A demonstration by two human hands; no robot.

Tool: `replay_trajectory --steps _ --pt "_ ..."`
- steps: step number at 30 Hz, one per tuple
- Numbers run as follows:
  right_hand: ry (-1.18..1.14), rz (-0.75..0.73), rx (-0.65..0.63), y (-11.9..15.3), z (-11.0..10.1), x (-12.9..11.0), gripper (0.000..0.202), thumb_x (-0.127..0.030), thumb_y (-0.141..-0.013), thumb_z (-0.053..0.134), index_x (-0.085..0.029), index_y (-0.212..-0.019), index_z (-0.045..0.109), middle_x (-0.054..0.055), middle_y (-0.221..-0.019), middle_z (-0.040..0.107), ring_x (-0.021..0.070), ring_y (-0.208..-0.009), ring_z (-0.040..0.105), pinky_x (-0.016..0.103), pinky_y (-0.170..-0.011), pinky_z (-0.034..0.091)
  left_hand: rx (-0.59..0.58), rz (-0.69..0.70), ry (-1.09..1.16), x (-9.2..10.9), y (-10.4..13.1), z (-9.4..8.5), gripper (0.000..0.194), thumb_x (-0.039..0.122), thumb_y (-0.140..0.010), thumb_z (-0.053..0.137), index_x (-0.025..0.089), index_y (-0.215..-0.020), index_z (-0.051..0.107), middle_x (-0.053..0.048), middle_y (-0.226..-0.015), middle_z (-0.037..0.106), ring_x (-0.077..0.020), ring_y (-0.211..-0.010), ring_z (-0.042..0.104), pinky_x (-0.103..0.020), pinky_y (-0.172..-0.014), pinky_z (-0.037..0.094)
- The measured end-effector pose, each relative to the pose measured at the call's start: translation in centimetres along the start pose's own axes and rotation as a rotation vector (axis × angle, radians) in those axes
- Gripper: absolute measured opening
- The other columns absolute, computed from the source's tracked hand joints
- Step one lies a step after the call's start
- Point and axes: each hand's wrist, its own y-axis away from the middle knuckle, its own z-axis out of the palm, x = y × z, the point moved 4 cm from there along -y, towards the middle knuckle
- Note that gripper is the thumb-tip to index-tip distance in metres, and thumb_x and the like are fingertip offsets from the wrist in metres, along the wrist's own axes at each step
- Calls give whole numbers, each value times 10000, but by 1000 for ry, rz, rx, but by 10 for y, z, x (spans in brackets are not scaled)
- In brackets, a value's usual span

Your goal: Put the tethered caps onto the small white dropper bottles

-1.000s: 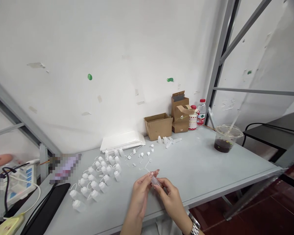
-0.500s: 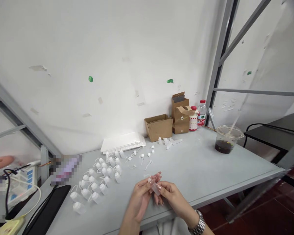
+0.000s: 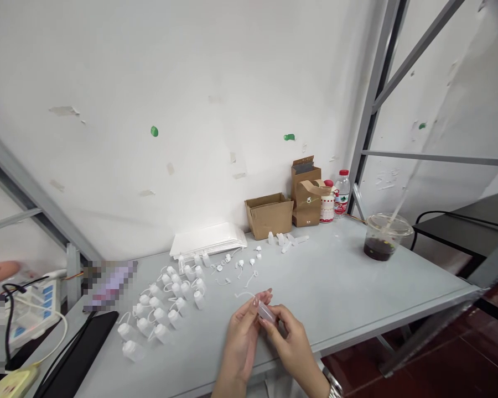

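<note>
Near the front edge of the table, a small translucent plastic bottle (image 3: 267,312) is held between both hands. My right hand (image 3: 288,334) pinches its body with thumb and fingers. My left hand (image 3: 244,329) closes around the neck end, thumb on top, and hides most of it. A thin white cap strap (image 3: 244,295) sticks out beyond the left thumb. To the left stand rows of capped small bottles (image 3: 161,333) with looped straps. Farther back lie several loose white caps with straps (image 3: 241,263). Uncapped bottles (image 3: 280,239) are grouped by the box.
At the back are a stack of white sheets (image 3: 207,241), an open cardboard box (image 3: 269,216), a brown paper bag (image 3: 308,202) and a water bottle (image 3: 342,193). A lidded drink cup (image 3: 382,243) stands to the right. A black case (image 3: 78,356) lies at the left.
The held bottle has tilted lower to the right, and my right hand has shifted its grip along it. The cap strap now reaches farther out to the left.
</note>
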Motion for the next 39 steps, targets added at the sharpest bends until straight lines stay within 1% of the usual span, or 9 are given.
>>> replay_trajectory --steps 5,9,13,17,19,21,26,31,39 --pt "202 -295 124 9 4 -3 224 -155 -846 463 -184 -1050 551 59 -779 586 176 -691 531 297 -628 464 56 -1 -74 3 8 5 288 322 -683 665 130 -895 706 -132 -1077 655 -268 -1159 463 -334 -966 354" --pt "264 -385 164 14 7 -2 284 -122 -843 462 -180 -1116 519 68 -776 591 180 -669 522 311 -602 470 63 24 -77 4 12 5 267 298 -680 666 144 -894 706 -123 -1109 641 -272 -1170 451 -341 -960 357" --pt "215 -307 137 12 6 -1 238 -179 -848 478 -177 -1073 553 55 -737 590 172 -644 533 299 -597 475 27 -2 -48 2 10 3 264 295 -697 651 137 -902 701 -129 -1128 630 -275 -1152 469 -354 -954 364" --pt "43 -48 37 3 4 0 180 -302 -843 498 -183 -910 615 60 -769 636 171 -683 570 270 -629 473 -7 -27 6 -1 4 2 248 280 -722 627 139 -914 696 -124 -1157 614 -259 -1161 468 -347 -972 352" --pt "-84 79 -55 -2 6 2 224 -361 -837 499 -172 -857 618 37 -698 634 155 -624 564 250 -582 461 -1 -44 21 -2 1 1 232 268 -722 627 137 -900 698 -125 -1157 613 -256 -1171 458 -346 -979 345" --pt "-198 146 -122 -5 8 4 269 -402 -831 497 -159 -816 612 1 -599 590 130 -541 530 232 -525 436 4 -68 28 -3 0 1 221 262 -714 636 135 -883 701 -129 -1148 619 -254 -1164 467 -344 -983 342" --pt "-310 192 -154 -7 9 8 342 -469 -818 482 -148 -784 596 -40 -504 509 105 -460 476 221 -478 394 -44 -57 -13 4 -1 -4 266 322 -700 655 125 -873 701 -149 -1090 647 -263 -1133 500 -350 -986 343" --pt "-295 211 -160 -5 9 9 348 -478 -814 480 -149 -805 591 -29 -530 532 115 -477 495 229 -497 405 -61 -12 -108 10 -2 -6 305 350 -675 674 107 -857 706 -167 -1059 658 -283 -1124 503 -369 -966 354" --pt "-163 122 -13 0 1 1 323 -439 -838 463 -158 -879 617 17 -625 600 152 -588 553 236 -552 437 13 58 -220 2 2 4 322 366 -685 654 133 -902 705 -152 -1077 653 -292 -1078 533 -393 -932 377"
